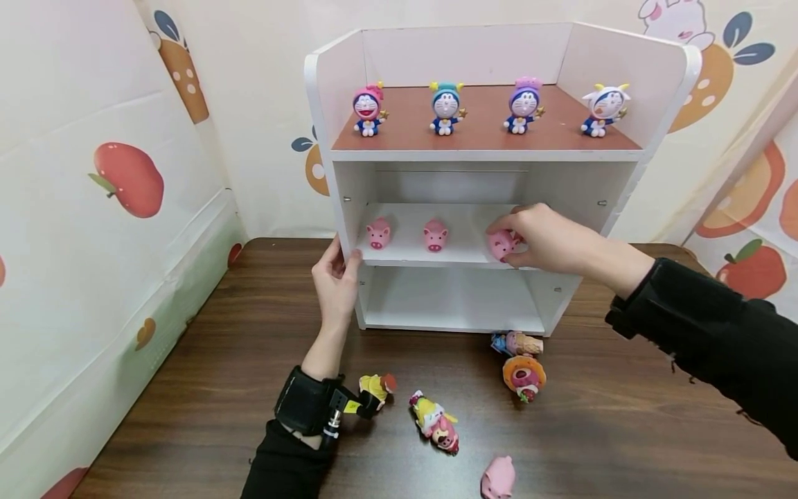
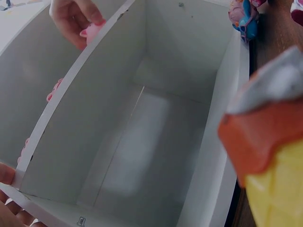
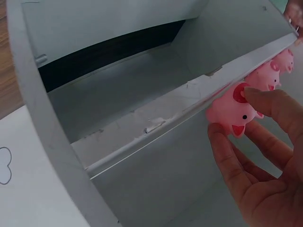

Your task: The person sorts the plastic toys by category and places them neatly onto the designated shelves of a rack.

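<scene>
The right hand (image 1: 551,239) pinches a pink pig (image 1: 501,244) between thumb and fingers, holding it at the right end of the middle board of the white shelf unit (image 1: 486,156). The pig faces outward from the shelf unit; whether its underside rests on the board I cannot tell. The left hand (image 1: 337,277) grips the shelf unit's left side panel near the middle board, the thumb at the front edge and the other fingers round the outer side.

Along that same middle board stand two more pigs, also facing out: the left pig (image 1: 378,233) near the shelf unit's left panel and the centre pig (image 1: 435,235) midway along it. On the shelf unit's brown top level, four figures stand upright in a row: a pink-hooded figure (image 1: 368,109) at the left, then a teal-hooded figure (image 1: 445,109), a purple-hooded figure (image 1: 524,105) and a white-hooded figure (image 1: 606,111).

In front of the shelf unit, on the wooden table (image 1: 206,388), a blue-and-tan figure (image 1: 517,344) lies close to its right front corner, with an orange-rimmed figure (image 1: 524,378) just beside that. Farther out from the shelf unit lie a yellow figure (image 1: 374,388) by the left wrist, a yellow-and-pink figure (image 1: 434,423) and, farthest, a loose pig (image 1: 498,478).
</scene>
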The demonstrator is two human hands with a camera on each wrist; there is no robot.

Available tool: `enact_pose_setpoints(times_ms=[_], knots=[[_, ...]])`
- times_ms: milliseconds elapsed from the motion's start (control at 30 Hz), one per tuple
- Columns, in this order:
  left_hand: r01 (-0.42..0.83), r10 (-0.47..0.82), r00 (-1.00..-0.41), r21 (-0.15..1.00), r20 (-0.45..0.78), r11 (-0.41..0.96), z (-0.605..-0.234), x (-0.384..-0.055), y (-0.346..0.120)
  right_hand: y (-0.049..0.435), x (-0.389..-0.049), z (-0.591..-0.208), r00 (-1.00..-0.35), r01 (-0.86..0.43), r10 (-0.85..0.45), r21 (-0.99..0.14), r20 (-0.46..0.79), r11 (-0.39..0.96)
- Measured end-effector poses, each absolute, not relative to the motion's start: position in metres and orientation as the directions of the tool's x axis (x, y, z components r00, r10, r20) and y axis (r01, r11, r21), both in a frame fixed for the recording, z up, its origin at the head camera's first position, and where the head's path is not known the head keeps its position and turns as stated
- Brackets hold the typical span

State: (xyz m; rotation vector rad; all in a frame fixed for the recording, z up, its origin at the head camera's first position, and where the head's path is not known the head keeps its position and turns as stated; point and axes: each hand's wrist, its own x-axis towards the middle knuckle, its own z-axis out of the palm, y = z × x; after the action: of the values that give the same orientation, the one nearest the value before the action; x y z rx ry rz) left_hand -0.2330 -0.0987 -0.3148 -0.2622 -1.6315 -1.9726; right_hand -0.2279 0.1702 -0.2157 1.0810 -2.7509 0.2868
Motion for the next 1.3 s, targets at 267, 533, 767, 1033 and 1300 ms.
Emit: enact_pose_setpoints(times_ms=[267, 533, 767, 1033, 1300], knots=[[0.555, -0.298, -0.804, 0.829, 0.514, -0.066, -0.329, -0.245, -0.102, 0.165, -0.241, -0.215, -0.78, -0.621, -0.59, -0.143, 0.209, 0.77], [0.563, -0.299, -0.798, 0.824, 0.523, -0.062, -0.33, -0.247, -0.102, 0.165, -0.25, -0.216, -0.793, -0.603, -0.568, -0.146, 0.222, 0.784], [0.554, -0.292, -0.806, 0.83, 0.514, -0.068, -0.329, -0.246, -0.102, 0.163, -0.25, -0.218, -0.802, -0.594, -0.561, -0.177, 0.204, 0.785], [0.56, -0.294, -0.801, 0.826, 0.521, -0.064, -0.326, -0.243, -0.101, 0.162, -0.249, -0.219, -0.813, -0.58, -0.55, -0.183, 0.191, 0.794], [0.56, -0.297, -0.801, 0.826, 0.52, -0.063, -0.33, -0.246, -0.102, 0.164, -0.244, -0.217, -0.814, -0.576, -0.542, -0.167, 0.208, 0.801]])
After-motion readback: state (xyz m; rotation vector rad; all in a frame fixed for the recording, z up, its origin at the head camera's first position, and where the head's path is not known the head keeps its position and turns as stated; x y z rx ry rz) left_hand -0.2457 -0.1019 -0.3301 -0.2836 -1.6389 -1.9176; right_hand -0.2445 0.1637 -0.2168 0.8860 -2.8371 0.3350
